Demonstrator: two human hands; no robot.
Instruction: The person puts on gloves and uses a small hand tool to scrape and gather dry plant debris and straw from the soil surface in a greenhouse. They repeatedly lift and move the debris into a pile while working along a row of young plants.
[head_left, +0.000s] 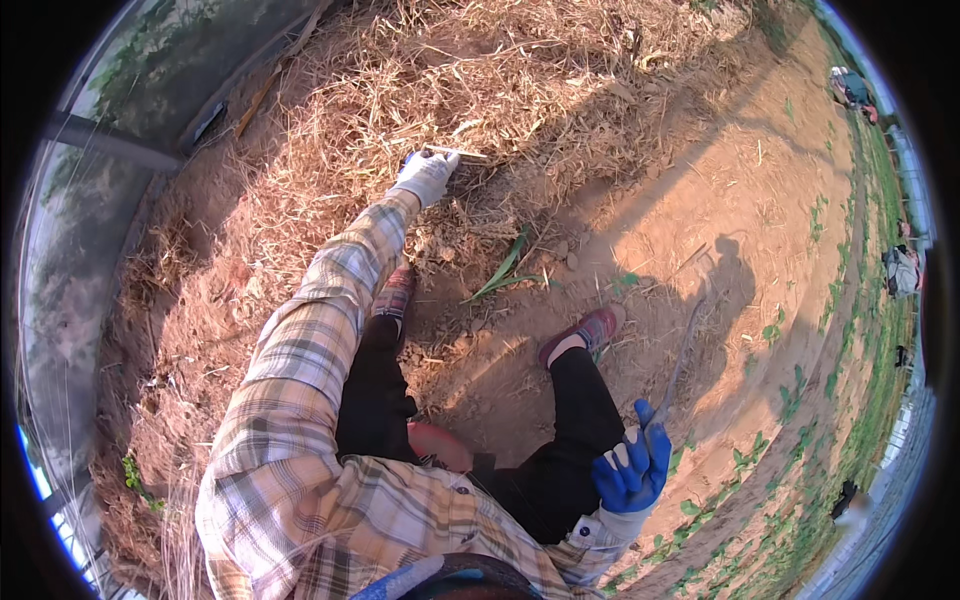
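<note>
My left hand (426, 177), in a white work glove, reaches out over a heap of dry straw (480, 82). Its fingers are closed on a pale dry stalk (463, 153) at the near edge of the heap. On the other side, my right hand (634, 469) wears a glove with a blue coated palm, turned upward. Between its thumb and fingers is a long, thin, slightly curved tool (681, 356), pointing away over bare soil. Whether it is a sickle or a plain rod cannot be made out. A green leafy shoot (506, 268) lies on the ground between the hands.
My shoes (589, 330) rest on reddish soil, with a red rounded object (441, 444) between my legs. A sheet wall with a metal post (116, 140) borders the left. Rows of low green plants (791, 394) run along the right. Bundled items (902, 270) lie farther off.
</note>
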